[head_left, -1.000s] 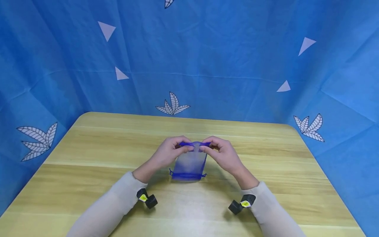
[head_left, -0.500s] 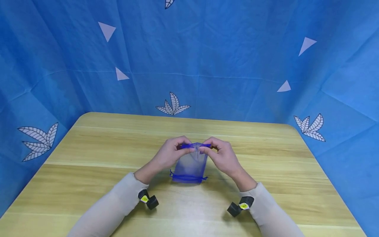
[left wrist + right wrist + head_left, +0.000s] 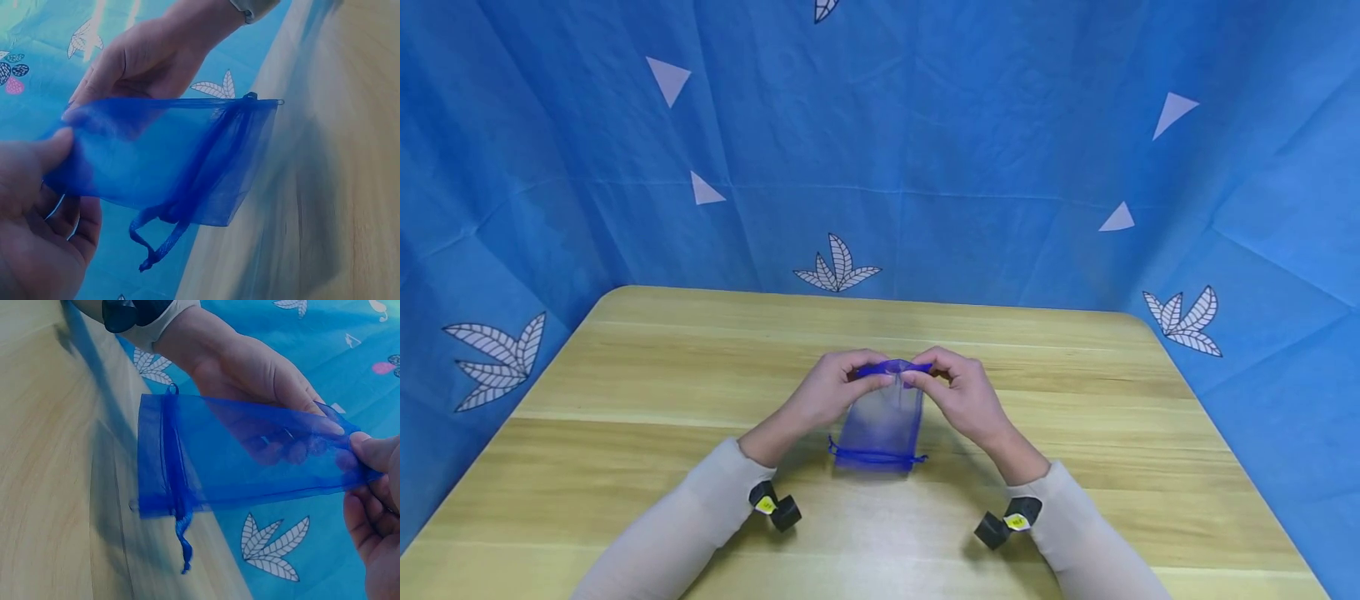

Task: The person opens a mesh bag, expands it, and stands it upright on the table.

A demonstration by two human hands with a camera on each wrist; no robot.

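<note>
A sheer blue drawstring pouch (image 3: 880, 425) hangs between my two hands above the middle of the table. My left hand (image 3: 831, 387) pinches its upper edge at the left, thumb on the near side. At the right of that same edge, my right hand (image 3: 958, 396) pinches it, the two thumbs almost meeting. The drawstring end points down toward the table, with a cord loop sticking out at each side. In the left wrist view the pouch (image 3: 144, 156) looks flat, and its cord (image 3: 150, 244) dangles. Through the mesh in the right wrist view, fingers (image 3: 297, 453) show behind the pouch (image 3: 250, 447).
The wooden table (image 3: 662, 375) has rounded far corners. Behind and beside it hangs a blue curtain (image 3: 1000, 125) with white leaf and triangle prints. Each sleeved wrist carries a small black camera (image 3: 786, 512).
The pouch's lower, drawstring end has swung slightly down and nearer to me. Both hands keep their pinch on the upper edge and have barely shifted.
</note>
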